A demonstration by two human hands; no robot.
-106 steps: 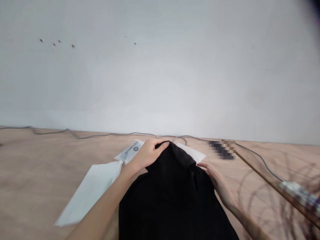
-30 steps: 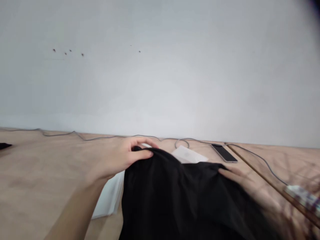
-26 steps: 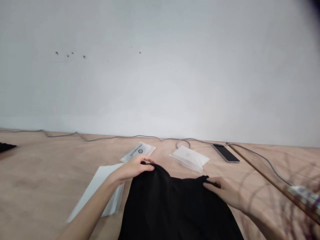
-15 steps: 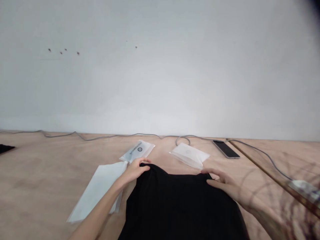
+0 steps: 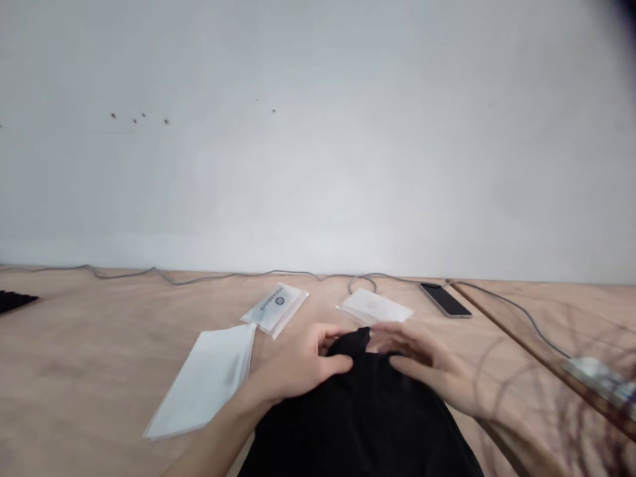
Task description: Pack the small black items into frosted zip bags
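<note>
A black cloth (image 5: 368,417), perhaps a garment, fills the lower middle of the head view, its upper edge bunched between my two hands. My left hand (image 5: 318,358) grips that edge, thumb on the near side and fingers curled behind. Facing it, my right hand (image 5: 422,358) pinches the cloth at the right, with the thumb in front and the fingers over the top. Some fingertips are hidden behind the fabric. Just beyond the hands lie a small printed plastic pouch (image 5: 275,308) and a second white pouch (image 5: 375,306).
Left of my forearm lies a larger pale plastic sleeve (image 5: 206,381). A phone (image 5: 446,300) rests at the back right, beside a seam (image 5: 507,331) in the wooden tabletop. A grey cable (image 5: 181,283) runs along the wall. Dark fabric (image 5: 14,301) sits at the far left.
My hands have come closer together, gathering the cloth's upper edge between them; the left hand moved right. The view has shifted slightly.
</note>
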